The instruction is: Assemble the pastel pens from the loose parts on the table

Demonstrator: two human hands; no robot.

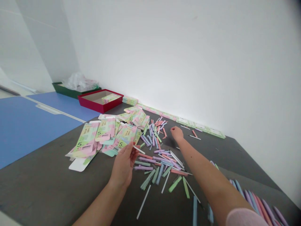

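Note:
My left hand [124, 161] pinches a white pen refill [139, 149] between thumb and fingers, above the edge of the scattered pen parts. Farther out, my right hand [177, 134] reaches over the dark table with its fingers curled together. What it holds, if anything, is hidden. Between the hands lie pastel pen barrels [162, 159] in purple, blue, green and coral, mixed with more white refills [144, 201]. A second heap of shorter pen parts [155, 135] lies behind them. Left of my left hand are flat printed card packs [87, 138] marked 5.
A red tray [103, 106] holding printed packs stands at the back left, beside a green tray [70, 91] with clear plastic bags. Printed boxes [199, 126] line the wall. Several assembled-looking pens [258, 202] lie in a row at the lower right. Blue tabletop [35, 122] borders the left.

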